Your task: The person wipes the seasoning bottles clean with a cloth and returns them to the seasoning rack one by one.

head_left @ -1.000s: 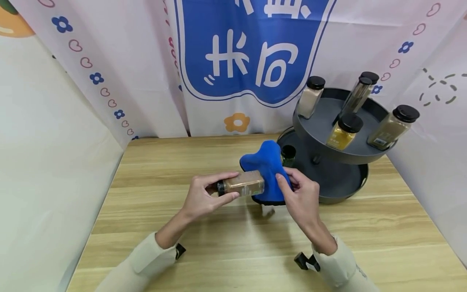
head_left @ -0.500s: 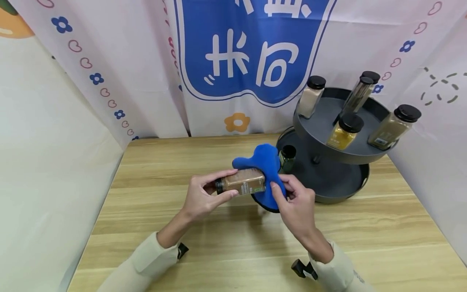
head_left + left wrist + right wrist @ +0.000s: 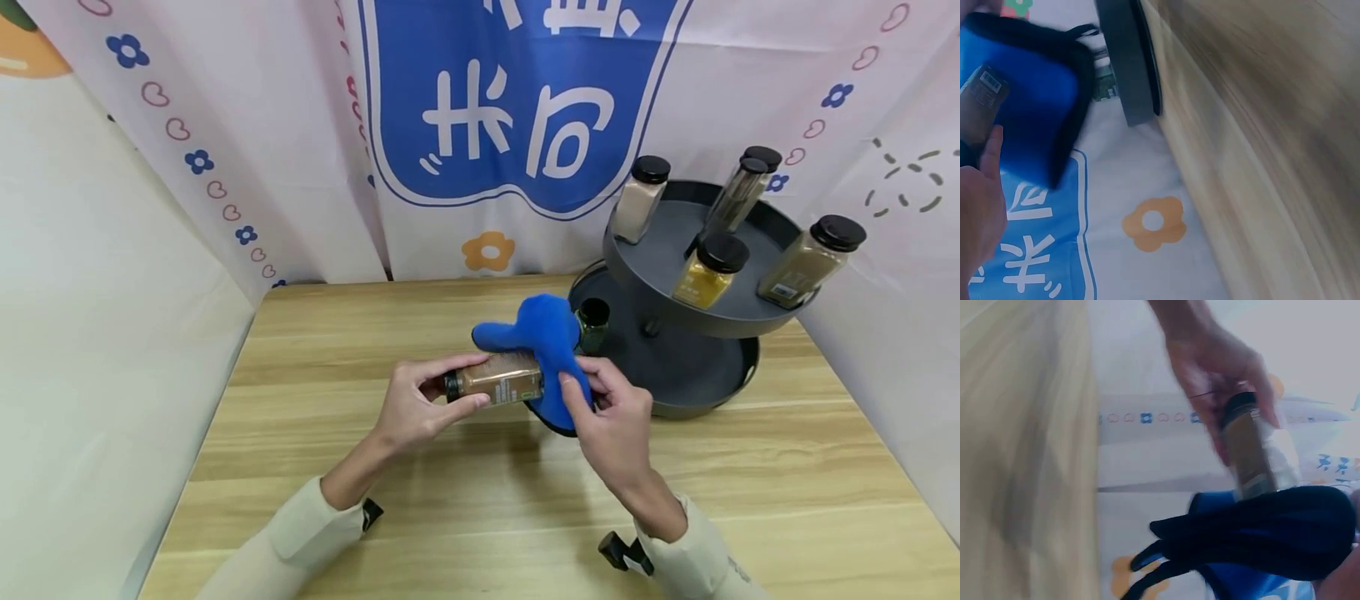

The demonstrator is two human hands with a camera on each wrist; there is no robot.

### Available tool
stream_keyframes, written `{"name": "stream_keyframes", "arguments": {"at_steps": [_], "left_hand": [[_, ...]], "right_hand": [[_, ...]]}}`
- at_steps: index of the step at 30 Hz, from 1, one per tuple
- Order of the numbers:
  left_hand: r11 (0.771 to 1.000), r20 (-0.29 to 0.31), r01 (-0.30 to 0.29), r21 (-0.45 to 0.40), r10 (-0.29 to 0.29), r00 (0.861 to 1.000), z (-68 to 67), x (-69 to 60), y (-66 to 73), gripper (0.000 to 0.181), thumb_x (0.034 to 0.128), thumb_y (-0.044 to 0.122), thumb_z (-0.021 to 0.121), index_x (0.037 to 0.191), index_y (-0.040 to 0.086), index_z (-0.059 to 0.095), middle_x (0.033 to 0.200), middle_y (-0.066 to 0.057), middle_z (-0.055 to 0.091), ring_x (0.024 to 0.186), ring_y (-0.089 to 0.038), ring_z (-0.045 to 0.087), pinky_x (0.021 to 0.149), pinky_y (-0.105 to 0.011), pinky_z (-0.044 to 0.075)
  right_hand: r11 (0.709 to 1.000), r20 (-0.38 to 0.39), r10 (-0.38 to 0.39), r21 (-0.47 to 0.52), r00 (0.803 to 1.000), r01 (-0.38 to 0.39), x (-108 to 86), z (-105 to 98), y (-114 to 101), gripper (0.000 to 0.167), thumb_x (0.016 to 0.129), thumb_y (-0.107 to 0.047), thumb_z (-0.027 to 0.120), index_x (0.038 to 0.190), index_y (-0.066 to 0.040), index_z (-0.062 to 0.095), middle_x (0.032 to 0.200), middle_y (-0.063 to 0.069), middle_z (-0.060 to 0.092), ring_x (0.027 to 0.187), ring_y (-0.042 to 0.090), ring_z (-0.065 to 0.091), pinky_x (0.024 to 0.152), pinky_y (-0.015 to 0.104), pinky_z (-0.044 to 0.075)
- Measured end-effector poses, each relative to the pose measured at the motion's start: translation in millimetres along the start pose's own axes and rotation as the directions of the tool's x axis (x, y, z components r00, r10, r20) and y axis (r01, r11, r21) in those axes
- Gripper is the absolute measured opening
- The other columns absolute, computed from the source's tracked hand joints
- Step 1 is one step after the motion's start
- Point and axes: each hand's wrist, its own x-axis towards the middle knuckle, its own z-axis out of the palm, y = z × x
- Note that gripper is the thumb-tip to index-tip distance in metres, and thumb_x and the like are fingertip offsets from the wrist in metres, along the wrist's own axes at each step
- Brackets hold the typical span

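My left hand (image 3: 412, 406) grips a clear spice jar (image 3: 504, 379) of brown powder by its black-capped end, thumb and fingers along opposite sides. The jar lies sideways above the table, its base pointing right. A blue cloth (image 3: 551, 333) with dark edging is pinched by my right hand (image 3: 618, 417) and lies against the jar's base end. In the left wrist view the jar (image 3: 984, 103) shows a barcode label in front of the cloth (image 3: 1035, 100). The right wrist view has the cloth's dark edge (image 3: 1260, 531) covering the jar's lower end.
At the right stands a dark two-tier round rack (image 3: 697, 392). Several black-lidded spice jars, one with yellow powder (image 3: 701, 282), sit on its upper tier. A green jar (image 3: 592, 325) stands on the lower tier, behind the cloth. A printed curtain (image 3: 315, 167) hangs behind the wooden table (image 3: 315, 333).
The right hand has moved a little left with the cloth, which has shifted and refolded at the jar's end. The jar has turned slightly, so more of its label shows; the left hand stays nearly still.
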Motion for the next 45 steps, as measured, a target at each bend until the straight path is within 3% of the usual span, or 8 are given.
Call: {"name": "stream_keyframes", "arguments": {"at_steps": [6, 12, 15, 22, 28, 31, 39, 45], "left_hand": [[1.000, 0.001, -0.004, 0.001, 0.004, 1.000, 0.8, -0.1, -0.4, 0.043, 0.0794, -0.008, 0.086, 0.121, -0.004, 0.076, 0.113, -0.022, 0.077, 0.076, -0.018, 0.073, 0.056, -0.030, 0.060], [0.999, 0.000, -0.022, 0.039, 0.022, 1.000, 0.9, 0.6, -0.7, 0.043, 0.0791, -0.004, 0.087, 0.121, -0.002, 0.077, 0.111, -0.020, 0.078, 0.079, -0.017, 0.074, 0.058, -0.030, 0.060], [0.999, -0.003, -0.017, 0.050, 0.017, 1.000, 1.3, 1.3, 0.1, 0.043, 0.0797, -0.003, 0.088, 0.122, -0.001, 0.077, 0.111, -0.019, 0.078, 0.077, -0.016, 0.072, 0.057, -0.028, 0.059], [0.998, 0.009, -0.047, 0.037, 0.047, 0.999, 0.8, 1.1, -3.7, 0.043, 0.0792, -0.006, 0.087, 0.121, -0.004, 0.077, 0.110, -0.023, 0.078, 0.070, -0.013, 0.069, 0.051, -0.023, 0.054], [0.992, 0.018, -0.082, 0.091, 0.080, 0.997, 0.0, 3.7, -4.0, 0.043, 0.0775, -0.003, 0.089, 0.119, -0.001, 0.078, 0.109, -0.018, 0.079, 0.073, -0.012, 0.071, 0.055, -0.022, 0.056], [0.992, 0.022, -0.082, 0.092, 0.080, 0.997, 0.7, 5.4, -3.4, 0.043, 0.0779, -0.002, 0.089, 0.119, -0.001, 0.078, 0.108, -0.017, 0.079, 0.070, -0.010, 0.068, 0.053, -0.020, 0.053], [0.997, 0.010, -0.063, 0.052, 0.062, 0.998, 0.5, 6.6, -2.4, 0.043, 0.0780, -0.005, 0.088, 0.120, -0.003, 0.077, 0.112, -0.020, 0.078, 0.073, -0.012, 0.070, 0.054, -0.023, 0.056], [0.991, 0.014, -0.088, 0.100, 0.087, 0.996, -0.7, 4.1, -7.7, 0.041, 0.0777, -0.003, 0.088, 0.118, -0.002, 0.078, 0.108, -0.019, 0.079, 0.065, -0.006, 0.066, 0.047, -0.019, 0.048]], "right_hand": [[0.988, 0.094, 0.143, -0.067, 0.985, -0.137, 2.3, -0.1, 2.8, 0.006, 0.095, 0.002, 0.076, 0.098, -0.002, 0.077, 0.064, -0.002, 0.062, 0.053, 0.003, 0.044, 0.049, 0.017, 0.036], [0.998, -0.043, 0.001, 0.067, 0.999, 0.002, 6.5, -6.1, -7.2, 0.014, 0.091, 0.014, 0.073, 0.101, 0.006, 0.075, 0.071, 0.012, 0.072, 0.050, 0.004, 0.051, 0.043, 0.018, 0.035], [0.999, -0.038, -0.023, 0.036, 0.999, 0.024, 4.5, -3.2, -3.5, 0.014, 0.090, 0.013, 0.073, 0.101, 0.005, 0.075, 0.073, 0.010, 0.074, 0.049, 0.004, 0.050, 0.043, 0.018, 0.035], [0.977, 0.098, 0.200, -0.098, 0.975, -0.190, 3.6, -0.6, 2.8, 0.005, 0.094, 0.000, 0.077, 0.097, -0.003, 0.077, 0.062, -0.004, 0.060, 0.053, 0.006, 0.045, 0.050, 0.018, 0.036], [0.998, -0.024, 0.054, 0.044, 0.998, -0.053, 8.9, -5.9, -2.8, 0.012, 0.092, 0.010, 0.074, 0.102, 0.003, 0.076, 0.067, 0.010, 0.067, 0.054, 0.002, 0.053, 0.049, 0.015, 0.040], [0.999, -0.036, 0.005, 0.037, 0.999, -0.004, 8.9, -4.0, 1.3, 0.015, 0.090, 0.013, 0.073, 0.104, 0.005, 0.075, 0.070, 0.012, 0.071, 0.054, 0.003, 0.054, 0.049, 0.015, 0.041], [0.982, 0.101, 0.185, -0.061, 0.978, -0.179, 3.0, 2.6, 13.4, 0.006, 0.093, 0.005, 0.076, 0.097, 0.001, 0.077, 0.062, -0.001, 0.057, 0.055, 0.003, 0.045, 0.052, 0.016, 0.039], [0.999, -0.030, 0.000, 0.051, 1.000, 0.001, 7.4, -2.9, 4.7, 0.013, 0.091, 0.012, 0.073, 0.102, 0.005, 0.075, 0.070, 0.012, 0.071, 0.050, 0.002, 0.048, 0.043, 0.018, 0.034]]}}
